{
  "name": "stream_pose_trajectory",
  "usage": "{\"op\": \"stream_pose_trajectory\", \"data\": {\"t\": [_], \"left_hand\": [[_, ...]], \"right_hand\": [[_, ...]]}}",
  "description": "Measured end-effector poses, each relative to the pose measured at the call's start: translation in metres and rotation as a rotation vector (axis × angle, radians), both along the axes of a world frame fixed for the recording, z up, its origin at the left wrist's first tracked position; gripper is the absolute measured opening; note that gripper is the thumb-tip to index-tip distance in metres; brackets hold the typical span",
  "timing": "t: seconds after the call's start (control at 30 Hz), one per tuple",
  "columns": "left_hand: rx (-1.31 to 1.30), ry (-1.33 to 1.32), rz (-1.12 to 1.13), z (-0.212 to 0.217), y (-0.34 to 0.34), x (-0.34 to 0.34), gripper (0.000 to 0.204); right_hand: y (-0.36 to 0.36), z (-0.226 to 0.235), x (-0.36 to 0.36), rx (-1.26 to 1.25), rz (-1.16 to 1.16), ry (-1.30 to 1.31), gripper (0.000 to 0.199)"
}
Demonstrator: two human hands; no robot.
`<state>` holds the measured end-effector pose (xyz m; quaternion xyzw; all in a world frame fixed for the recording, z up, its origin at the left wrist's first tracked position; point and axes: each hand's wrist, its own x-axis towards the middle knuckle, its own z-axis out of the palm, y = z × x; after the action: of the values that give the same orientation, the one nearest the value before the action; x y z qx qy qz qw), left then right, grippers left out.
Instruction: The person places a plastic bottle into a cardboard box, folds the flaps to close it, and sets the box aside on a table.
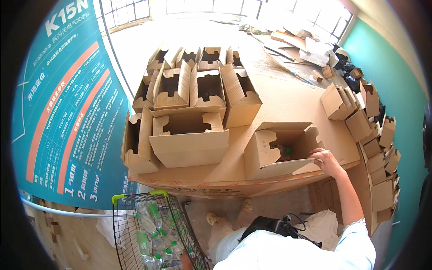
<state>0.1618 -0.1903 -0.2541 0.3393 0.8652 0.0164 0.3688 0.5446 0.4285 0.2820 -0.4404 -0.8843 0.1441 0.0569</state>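
On the cardboard-covered table, an open cardboard box point(261, 155) stands near the front edge with a green-capped clear bottle point(286, 150) inside. My right hand point(327, 162) has its fingers closed over the rim of that box's near flap, at the right end. Low in the view, a black wire cart point(118, 229) with green corners holds several clear plastic bottles point(155, 243) with green caps. A bit of my left hand or forearm point(185, 260) shows at the cart's right side; its fingers are hidden.
Several open boxes point(189, 144) stand in rows on the table's left and centre. More cardboard boxes point(339, 103) are heaped along the green wall at right. A large blue printed banner point(67, 112) rises at left. Cardboard scraps point(288, 40) lie at the back right.
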Motion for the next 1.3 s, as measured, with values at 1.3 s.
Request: {"op": "stream_pose_trajectory", "data": {"t": [1.3], "left_hand": [[1.234, -0.139, -0.495, 0.66, 0.588, 0.178, 0.045]], "right_hand": [[0.037, -0.022, 0.052, 0.251, 0.419, 0.406, 0.01]]}}
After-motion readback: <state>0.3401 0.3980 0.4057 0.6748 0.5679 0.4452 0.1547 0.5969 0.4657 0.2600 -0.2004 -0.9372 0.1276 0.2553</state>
